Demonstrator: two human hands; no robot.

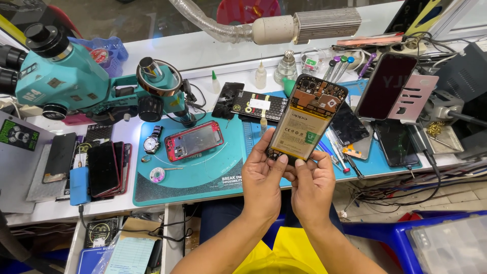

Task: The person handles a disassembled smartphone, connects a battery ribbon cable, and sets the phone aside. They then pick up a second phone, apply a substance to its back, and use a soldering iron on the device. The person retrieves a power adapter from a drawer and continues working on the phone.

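An opened phone [308, 117] with its back cover off is held up above the front edge of the worktop [213, 50], tilted so that its top leans away and to the right. Its pale battery and the circuit board at the upper end are exposed to the camera. The lower end of the phone is gripped by both hands. The left hand [262, 177] is closed on the bottom left corner, with the thumb laid across the lower edge and the fingers [258, 147] wrapped behind the side. The right hand [313, 183] is closed on the bottom right corner, thumb tip pressed beside the left thumb, both thumbs touching at the phone's bottom edge.

Below and behind the phone a teal mat [203, 172] is spread on the worktop. On it lie a red phone frame [194, 140], a wristwatch [151, 143] just left of the frame, and a small spool [157, 175] nearer the front. A teal microscope [66, 76] stands at the left rear. A stack of dark phones [107, 168] rests left of the mat. Right of the held phone, another phone [385, 85] is propped on a pink stand [418, 99], and screwdrivers [341, 65] are gathered behind.
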